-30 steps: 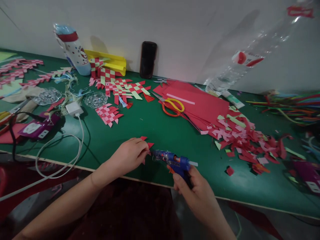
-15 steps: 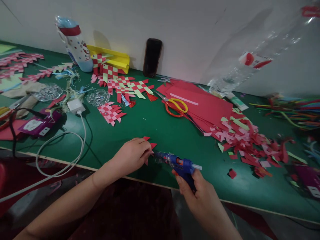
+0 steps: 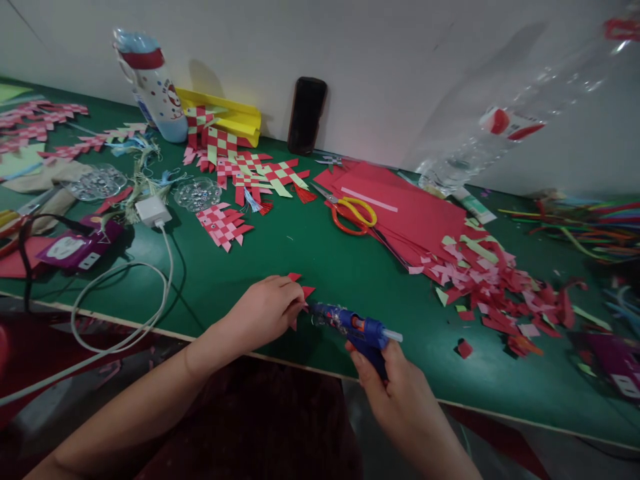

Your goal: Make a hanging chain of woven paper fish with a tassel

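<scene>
Down at the near edge of the green table (image 3: 285,255), pinching a red paper piece (image 3: 309,292) in the left hand (image 3: 273,307), fingertips bunched tight, only a few red points poking out. Across in the right hand (image 3: 395,387), gripping the blue gun (image 3: 363,331), fingers curled firmly round the handle, nozzle (image 3: 318,311) aimed left, right up at the paper!

Progress, then: plenty done, judging by the heap of woven fish (image 3: 243,163) at the back, red tassels (image 3: 306,194) among them, plus at least one pink-and-red fish (image 3: 225,228) lying apart, nearer the hands, eye in place. In hand, probably mid-gluing and unfinished. Also on offer: loose threads (image 3: 145,157), a clear dish (image 3: 219,192) of tiny bits, and red sheets (image 3: 420,210) with scissors (image 3: 357,213) at their left edge. Beside those, a great spill of scraps (image 3: 500,287), suggesting much cutting already done.

Harder to call: the piece itself, mostly covered by the left hand. Likely another fish, but cannot tell. No glue to be seen, no telling contact from a gap at the nozzle, no clear sight of the trigger. Bits in the dish too small to name, possibly eyes. And cut off at the right edge, a purple packet (image 3: 620,360).
</scene>
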Tool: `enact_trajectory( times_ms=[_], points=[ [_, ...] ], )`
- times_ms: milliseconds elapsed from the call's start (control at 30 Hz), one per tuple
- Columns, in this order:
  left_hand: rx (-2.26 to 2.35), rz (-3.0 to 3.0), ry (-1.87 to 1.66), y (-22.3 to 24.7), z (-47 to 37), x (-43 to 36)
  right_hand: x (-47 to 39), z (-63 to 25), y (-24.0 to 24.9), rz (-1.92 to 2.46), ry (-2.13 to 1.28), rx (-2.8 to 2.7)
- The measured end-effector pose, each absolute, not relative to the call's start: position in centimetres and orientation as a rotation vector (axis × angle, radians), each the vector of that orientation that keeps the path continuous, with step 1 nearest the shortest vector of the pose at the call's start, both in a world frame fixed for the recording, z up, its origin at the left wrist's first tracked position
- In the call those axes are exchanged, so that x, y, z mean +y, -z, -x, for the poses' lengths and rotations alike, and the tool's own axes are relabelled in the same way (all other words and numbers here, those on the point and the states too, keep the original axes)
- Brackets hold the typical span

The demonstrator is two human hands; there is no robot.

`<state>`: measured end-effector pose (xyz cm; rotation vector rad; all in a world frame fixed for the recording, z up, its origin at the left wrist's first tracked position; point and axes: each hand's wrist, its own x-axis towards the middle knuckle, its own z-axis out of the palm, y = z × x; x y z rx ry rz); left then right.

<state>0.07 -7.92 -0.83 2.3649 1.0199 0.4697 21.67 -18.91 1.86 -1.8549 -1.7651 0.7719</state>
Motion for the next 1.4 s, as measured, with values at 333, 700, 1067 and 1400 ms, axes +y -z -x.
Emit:
enact_trajectory(
  times_ms=[333,700,1067,1400],
  points=[
    [1.015,-2.361,-0.481,0.6,-0.1,-7.9,-19.0,-21.7,-1.7,1.891,-0.669,-1.834],
    [1.012,-2.362,-0.482,0.6,-0.1,-7.9,-19.0,-21.8,-1.3,1.88,-0.624,-1.898],
    [1.015,-2.362,-0.486,0.8,0.0,-7.9,-19.1,-21.9,-1.7,1.852,-0.605,-1.94],
    [0.846,-2.396,-0.45,0.3,1.0,-7.7,-19.6,-22.6,-1.2,1.884,-0.884,-1.695]
  ],
)
